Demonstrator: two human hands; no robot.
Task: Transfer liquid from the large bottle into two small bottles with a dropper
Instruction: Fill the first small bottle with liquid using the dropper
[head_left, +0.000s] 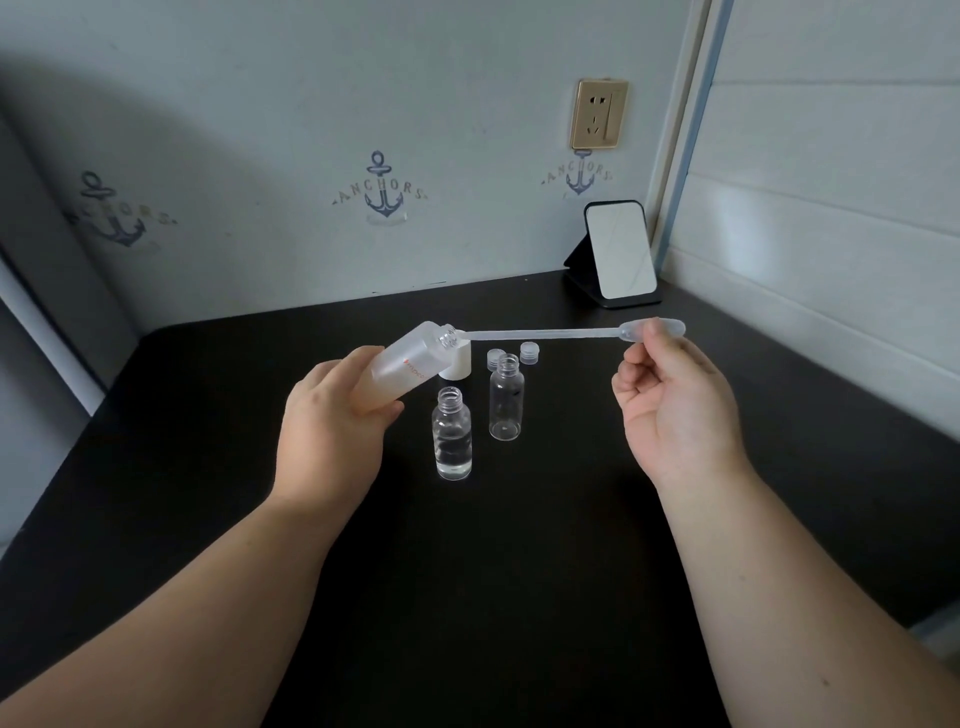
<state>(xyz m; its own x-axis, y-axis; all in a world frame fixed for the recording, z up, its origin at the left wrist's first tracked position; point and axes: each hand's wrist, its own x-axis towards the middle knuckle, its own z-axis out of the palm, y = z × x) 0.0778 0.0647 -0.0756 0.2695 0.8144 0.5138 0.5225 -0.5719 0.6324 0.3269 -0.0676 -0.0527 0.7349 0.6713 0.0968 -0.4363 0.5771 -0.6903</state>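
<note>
Dropper (545, 334), pinched at its bulb by the right hand (670, 395), meets the mouth of the tilted large bottle (400, 371), gripped by the left hand (332, 415). Drawing liquid seems underway. Next comes the empty small bottle (506, 397) between the hands.

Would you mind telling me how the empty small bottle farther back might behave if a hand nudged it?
The empty small bottle looks tall and narrow, so it probably tips easily. Holding no visible liquid, unlike the nearer small bottle, it is likely very light. Being round, it would probably roll once down.
</note>
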